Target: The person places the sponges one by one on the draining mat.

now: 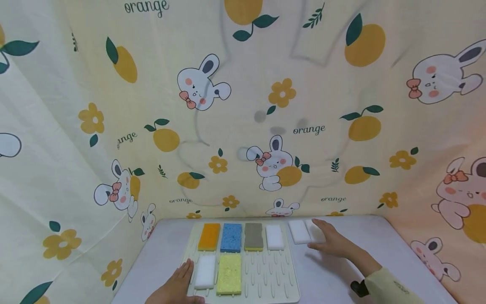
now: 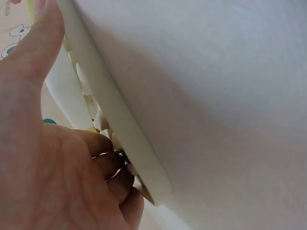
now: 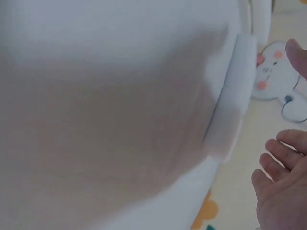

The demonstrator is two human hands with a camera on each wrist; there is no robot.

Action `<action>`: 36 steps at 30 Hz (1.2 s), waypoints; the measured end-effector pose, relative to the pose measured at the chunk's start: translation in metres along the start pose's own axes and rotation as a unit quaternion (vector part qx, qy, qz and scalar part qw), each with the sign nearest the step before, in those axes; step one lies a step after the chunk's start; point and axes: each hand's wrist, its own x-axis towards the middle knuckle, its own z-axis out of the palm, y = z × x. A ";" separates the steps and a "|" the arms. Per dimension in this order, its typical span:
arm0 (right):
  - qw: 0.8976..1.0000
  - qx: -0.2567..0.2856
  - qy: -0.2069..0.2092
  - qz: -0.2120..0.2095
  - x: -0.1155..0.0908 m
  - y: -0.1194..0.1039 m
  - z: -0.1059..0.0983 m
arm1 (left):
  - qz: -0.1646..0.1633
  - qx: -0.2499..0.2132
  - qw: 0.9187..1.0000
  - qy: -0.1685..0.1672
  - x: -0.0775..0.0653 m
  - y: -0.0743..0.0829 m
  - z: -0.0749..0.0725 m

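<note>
A cream ridged tray (image 1: 269, 274) lies on the white table, bearing sponges. Its back row runs from an orange sponge (image 1: 209, 237) through a blue sponge (image 1: 231, 237) and a grey-topped sponge (image 1: 254, 236) to a white sponge (image 1: 275, 237). In front lie another white sponge (image 1: 205, 271) and a yellow sponge (image 1: 229, 274). My left hand (image 1: 174, 283) rests along the tray's left edge, fingers (image 2: 98, 143) at the rim. Right of the tray, two white sponges (image 1: 299, 232) lie side by side; my right hand (image 1: 336, 242), fingers spread, hovers over the outer one, partly hiding it.
A patterned curtain (image 1: 243, 126) with rabbits and oranges hangs behind the table and along both sides. The white table (image 1: 319, 278) extends right of the tray. A dark object (image 1: 358, 289) shows beside the right sleeve.
</note>
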 end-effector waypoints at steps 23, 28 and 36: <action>0.998 -0.003 -0.042 0.047 0.034 0.036 -0.008 | 0.001 -0.018 1.000 -0.002 0.001 -0.005 -0.001; 0.997 -0.002 -0.044 0.060 0.039 0.041 -0.005 | 0.011 -0.007 1.000 -0.001 0.001 -0.004 0.000; 0.997 0.005 -0.050 0.059 0.039 0.047 -0.002 | 0.025 -0.002 1.000 0.001 0.000 -0.002 -0.003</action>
